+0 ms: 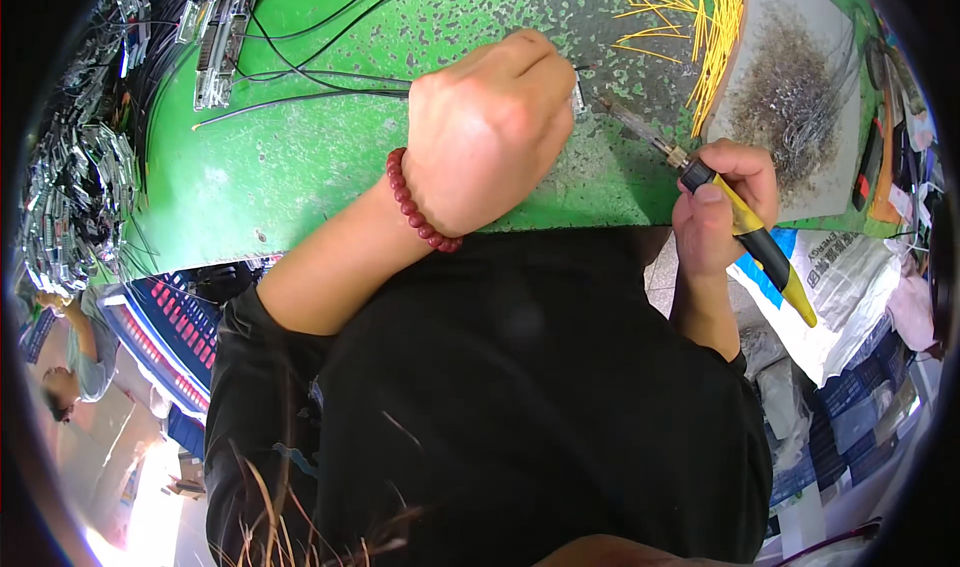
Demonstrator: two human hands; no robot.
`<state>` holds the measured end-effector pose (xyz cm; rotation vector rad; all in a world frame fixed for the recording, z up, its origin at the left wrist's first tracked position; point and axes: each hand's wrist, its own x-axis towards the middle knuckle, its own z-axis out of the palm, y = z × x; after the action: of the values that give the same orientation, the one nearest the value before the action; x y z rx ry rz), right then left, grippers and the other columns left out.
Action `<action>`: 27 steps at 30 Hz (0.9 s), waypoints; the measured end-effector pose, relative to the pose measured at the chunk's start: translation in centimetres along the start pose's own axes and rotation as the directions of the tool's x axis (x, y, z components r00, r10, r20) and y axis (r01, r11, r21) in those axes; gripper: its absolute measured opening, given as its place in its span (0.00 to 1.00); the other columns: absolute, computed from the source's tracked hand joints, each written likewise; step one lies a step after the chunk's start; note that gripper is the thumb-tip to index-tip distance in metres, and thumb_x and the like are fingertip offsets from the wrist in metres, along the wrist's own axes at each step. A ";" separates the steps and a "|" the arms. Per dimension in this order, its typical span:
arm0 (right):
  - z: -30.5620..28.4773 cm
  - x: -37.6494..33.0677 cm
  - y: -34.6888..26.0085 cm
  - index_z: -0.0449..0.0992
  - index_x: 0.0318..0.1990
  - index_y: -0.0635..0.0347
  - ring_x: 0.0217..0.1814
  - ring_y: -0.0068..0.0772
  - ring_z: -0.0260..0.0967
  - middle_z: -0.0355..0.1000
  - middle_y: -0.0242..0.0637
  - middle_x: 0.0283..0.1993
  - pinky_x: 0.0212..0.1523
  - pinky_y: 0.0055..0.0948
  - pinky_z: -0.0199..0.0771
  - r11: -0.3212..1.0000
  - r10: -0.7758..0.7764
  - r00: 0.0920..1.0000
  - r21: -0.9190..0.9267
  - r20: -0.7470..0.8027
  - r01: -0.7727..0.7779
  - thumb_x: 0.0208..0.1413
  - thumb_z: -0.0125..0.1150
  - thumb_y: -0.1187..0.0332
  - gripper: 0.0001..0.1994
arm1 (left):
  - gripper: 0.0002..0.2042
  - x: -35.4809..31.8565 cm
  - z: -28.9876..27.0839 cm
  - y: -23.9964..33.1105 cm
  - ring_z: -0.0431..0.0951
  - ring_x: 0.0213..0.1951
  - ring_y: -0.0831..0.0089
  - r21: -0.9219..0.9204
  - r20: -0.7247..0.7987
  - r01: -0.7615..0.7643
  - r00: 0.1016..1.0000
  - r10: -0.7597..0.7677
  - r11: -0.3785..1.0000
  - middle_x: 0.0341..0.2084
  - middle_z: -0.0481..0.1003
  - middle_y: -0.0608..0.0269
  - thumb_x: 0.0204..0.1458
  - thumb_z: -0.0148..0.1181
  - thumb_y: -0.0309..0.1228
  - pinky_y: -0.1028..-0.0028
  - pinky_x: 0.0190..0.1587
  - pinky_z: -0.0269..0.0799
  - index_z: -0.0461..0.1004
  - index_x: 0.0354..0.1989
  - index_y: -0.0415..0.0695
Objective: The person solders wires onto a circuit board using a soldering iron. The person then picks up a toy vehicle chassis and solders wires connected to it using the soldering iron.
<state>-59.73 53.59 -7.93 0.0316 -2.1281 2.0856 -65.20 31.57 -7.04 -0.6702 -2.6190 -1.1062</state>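
Observation:
My left hand (490, 132), with a dark red bead bracelet (405, 195) at the wrist, is a closed fist on the green tabletop. A small clear plastic piece (578, 99) peeks out past its fingers, and thin black cables (345, 92) run in under the hand from the left. The hand itself hides most of what it grips. In my right hand (722, 202) is a yellow and black soldering iron (745, 217), held like a pen. Its metal tip points up and left, close to the clear piece; whether they touch I cannot tell.
Loose thin yellow wires (718, 37) lie at the far right, beside a grey board (800, 182) covered in dark debris. Clear housings with cables (80, 197) pile up on the left, one housing (222, 52) apart. A white bag (845, 277) sits below the table's right edge. Another person (90, 352) is at far left.

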 end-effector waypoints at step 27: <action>0.1 -0.2 0.2 0.71 0.36 0.64 0.29 0.14 0.57 0.67 0.28 0.31 0.30 0.17 0.57 0.992 -0.007 0.998 -0.125 0.058 0.014 0.49 0.67 0.65 0.14 | 0.05 -0.1 0.0 0.2 0.75 0.27 0.59 -0.047 0.077 0.018 0.997 -0.015 0.999 0.28 0.71 0.59 0.42 0.62 0.18 0.68 0.28 0.72 0.72 0.25 0.39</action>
<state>-59.59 53.49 -8.18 0.0878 -2.2832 1.9634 -65.07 31.65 -6.96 -0.7157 -2.6741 -1.1739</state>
